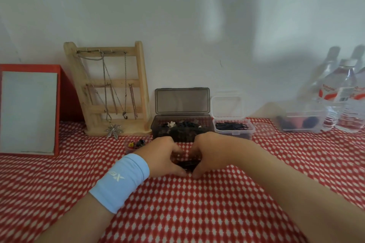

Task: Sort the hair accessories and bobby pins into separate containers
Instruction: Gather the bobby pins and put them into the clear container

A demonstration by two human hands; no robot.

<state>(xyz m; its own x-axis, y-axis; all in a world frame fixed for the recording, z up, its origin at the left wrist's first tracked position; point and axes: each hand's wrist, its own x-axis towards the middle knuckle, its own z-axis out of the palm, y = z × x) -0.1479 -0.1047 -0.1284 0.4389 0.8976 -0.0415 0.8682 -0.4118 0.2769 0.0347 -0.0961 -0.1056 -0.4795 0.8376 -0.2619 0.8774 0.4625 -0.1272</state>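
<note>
Left hand [164, 156] and right hand [211, 152], fingers and thumbs curled, cup a small dark heap of hair items [187, 163] between them on the red-and-white patterned counter [197, 213]. Just beyond the fingers: smoky grey plastic box [164, 134], lid up, holding accessories. Beyond the right hand: small clear plastic box [233, 132] of black bobby pins [231, 126]. Risk: heap contents unclear; lifted whole, pins could slip between palms or land in the wrong box.

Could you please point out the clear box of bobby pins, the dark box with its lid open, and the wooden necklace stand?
clear box of bobby pins [233, 132]: head view, on its front wall.
dark box [182, 101]: head view, on its raised lid.
wooden necklace stand [141, 77]: head view, on its right upright.
</note>
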